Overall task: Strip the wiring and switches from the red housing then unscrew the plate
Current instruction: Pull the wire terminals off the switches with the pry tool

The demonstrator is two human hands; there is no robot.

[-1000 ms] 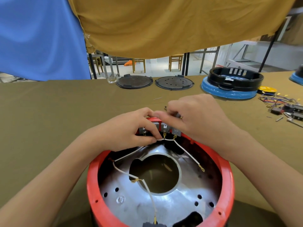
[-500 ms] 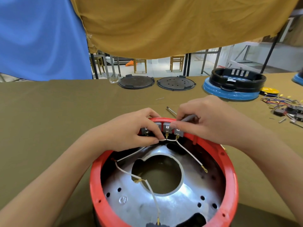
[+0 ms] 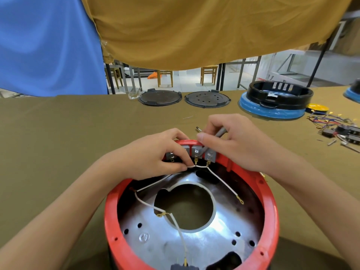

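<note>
Head view: the red housing (image 3: 191, 221) stands open at the near middle of the table (image 3: 58, 133), its metal plate (image 3: 194, 242) inside. At its far rim sit grey switches (image 3: 196, 152). The left hand (image 3: 155, 158) pinches a white wire (image 3: 191, 166) just below them. The right hand (image 3: 237, 145) grips a thin grey tool (image 3: 214, 137), tip at the switches. Loose wiring (image 3: 335, 125) lies far right.

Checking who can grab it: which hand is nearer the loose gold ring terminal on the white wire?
Right. The right hand is above the ring terminal; the left hand is farther left.
</note>
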